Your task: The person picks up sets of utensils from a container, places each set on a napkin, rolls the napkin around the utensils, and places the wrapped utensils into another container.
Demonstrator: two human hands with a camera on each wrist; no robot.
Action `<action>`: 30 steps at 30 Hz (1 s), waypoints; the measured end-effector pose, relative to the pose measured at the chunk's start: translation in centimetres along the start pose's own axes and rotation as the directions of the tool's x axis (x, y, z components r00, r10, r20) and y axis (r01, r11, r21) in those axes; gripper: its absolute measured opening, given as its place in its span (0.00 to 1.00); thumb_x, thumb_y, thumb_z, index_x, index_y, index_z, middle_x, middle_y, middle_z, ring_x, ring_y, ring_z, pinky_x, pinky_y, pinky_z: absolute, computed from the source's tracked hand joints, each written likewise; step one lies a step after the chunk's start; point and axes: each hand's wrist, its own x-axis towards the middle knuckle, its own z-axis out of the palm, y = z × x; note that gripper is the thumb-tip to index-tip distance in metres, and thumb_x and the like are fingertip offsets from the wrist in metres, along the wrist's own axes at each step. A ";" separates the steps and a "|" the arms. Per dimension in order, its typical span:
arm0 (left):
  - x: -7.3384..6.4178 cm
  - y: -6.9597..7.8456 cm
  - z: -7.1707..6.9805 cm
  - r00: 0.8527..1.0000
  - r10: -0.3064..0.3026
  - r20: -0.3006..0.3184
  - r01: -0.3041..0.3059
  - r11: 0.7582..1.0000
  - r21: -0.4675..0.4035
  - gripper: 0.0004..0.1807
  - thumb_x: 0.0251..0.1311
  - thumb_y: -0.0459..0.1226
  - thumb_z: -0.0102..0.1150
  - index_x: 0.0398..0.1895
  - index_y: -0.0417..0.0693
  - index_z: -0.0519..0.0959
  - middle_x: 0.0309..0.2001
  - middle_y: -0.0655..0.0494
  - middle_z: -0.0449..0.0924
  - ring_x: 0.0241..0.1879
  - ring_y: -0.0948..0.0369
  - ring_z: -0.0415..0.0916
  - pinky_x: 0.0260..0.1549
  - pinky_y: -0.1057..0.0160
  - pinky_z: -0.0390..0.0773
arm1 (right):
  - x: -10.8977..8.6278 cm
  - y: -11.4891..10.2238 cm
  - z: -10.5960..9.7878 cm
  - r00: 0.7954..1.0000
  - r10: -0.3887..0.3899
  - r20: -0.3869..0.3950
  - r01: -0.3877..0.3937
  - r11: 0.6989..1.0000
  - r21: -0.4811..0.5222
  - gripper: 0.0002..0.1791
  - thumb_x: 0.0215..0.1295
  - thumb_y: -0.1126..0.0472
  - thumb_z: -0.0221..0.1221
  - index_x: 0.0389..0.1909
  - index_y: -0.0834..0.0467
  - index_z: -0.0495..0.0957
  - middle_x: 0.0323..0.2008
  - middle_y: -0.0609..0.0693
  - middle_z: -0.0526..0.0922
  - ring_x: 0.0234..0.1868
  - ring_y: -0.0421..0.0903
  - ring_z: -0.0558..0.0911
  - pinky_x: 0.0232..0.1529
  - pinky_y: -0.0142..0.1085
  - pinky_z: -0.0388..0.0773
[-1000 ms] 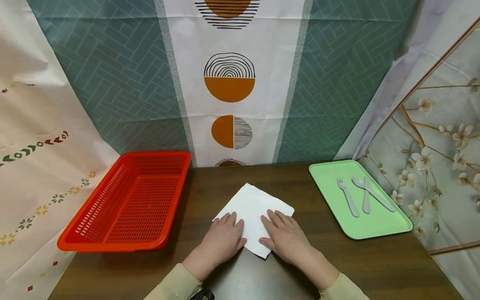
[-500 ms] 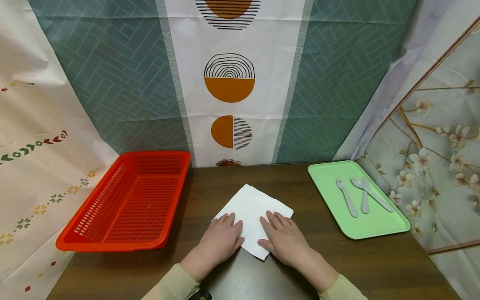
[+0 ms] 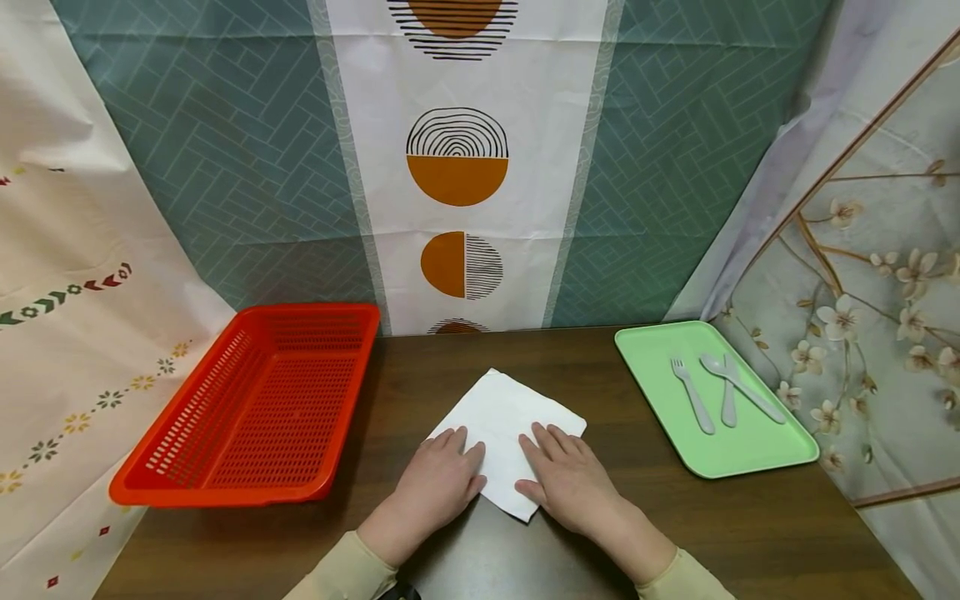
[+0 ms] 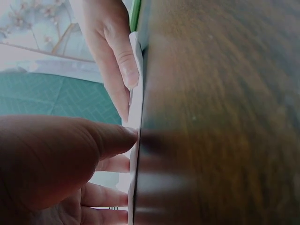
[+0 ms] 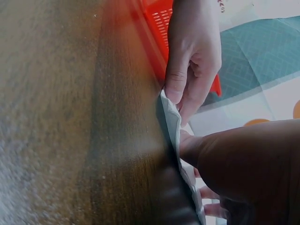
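Note:
A white folded cloth (image 3: pixel 501 404) lies flat on the table, turned so one corner points toward the person. My left hand (image 3: pixel 438 482) rests on its left side, fingers stretched over the cloth and thumb at the near edge. On the right side my right hand (image 3: pixel 572 485) presses down the same way, fingers nearly straight. From the left wrist, the cloth (image 4: pixel 136 105) appears as a thin layered edge under the left thumb (image 4: pixel 117 138). The right wrist view shows the several layers of the cloth (image 5: pixel 172 117) close to the tabletop, with both hands on top.
A red plastic basket (image 3: pixel 281 417) stands at the left. To the right lies a light green tray (image 3: pixel 738 454) holding a fork (image 3: pixel 692 396), a spoon (image 3: pixel 750 393) and a knife (image 3: pixel 728 408), all pale grey. Patterned curtains (image 3: pixel 465 83) hang behind the brown table (image 3: pixel 600 367).
Both hands stay on the cloth in almost the same place. The whole head view has shifted very slightly.

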 end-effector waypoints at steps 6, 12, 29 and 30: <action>0.0 0.1 -0.1 1.000 -0.008 0.018 0.008 1.000 -0.011 0.23 0.70 0.49 0.75 0.60 0.46 0.88 0.61 0.37 0.85 0.60 0.41 0.84 0.57 0.38 0.85 | 0.0 0.0 0.0 1.000 -0.008 -0.015 0.008 1.000 -0.001 0.37 0.82 0.42 0.61 0.81 0.61 0.71 0.82 0.64 0.66 0.81 0.68 0.65 0.76 0.66 0.64; 0.2 0.2 -0.4 0.999 -0.015 0.038 0.017 0.999 -0.030 0.24 0.70 0.50 0.74 0.62 0.46 0.88 0.63 0.37 0.85 0.61 0.40 0.83 0.58 0.37 0.84 | 0.2 0.5 0.6 0.998 -0.034 -0.055 0.033 0.999 -0.007 0.37 0.82 0.41 0.61 0.80 0.61 0.72 0.81 0.65 0.68 0.80 0.68 0.67 0.75 0.67 0.66; 0.0 -0.1 0.1 0.999 -0.023 0.022 0.023 0.999 -0.031 0.23 0.70 0.50 0.74 0.61 0.48 0.87 0.62 0.37 0.84 0.61 0.41 0.83 0.58 0.38 0.84 | 0.4 1.9 -0.9 0.975 -0.032 -0.219 0.019 0.998 -0.062 0.32 0.77 0.45 0.68 0.72 0.61 0.80 0.72 0.64 0.79 0.74 0.66 0.75 0.72 0.66 0.71; 0.0 -0.1 0.0 0.999 -0.021 0.025 0.022 0.999 -0.032 0.23 0.70 0.50 0.74 0.61 0.48 0.87 0.62 0.37 0.84 0.62 0.41 0.83 0.59 0.38 0.83 | 0.3 2.2 -0.9 0.972 -0.027 -0.235 0.011 0.998 -0.068 0.32 0.77 0.44 0.68 0.72 0.61 0.80 0.72 0.64 0.79 0.74 0.65 0.76 0.72 0.65 0.71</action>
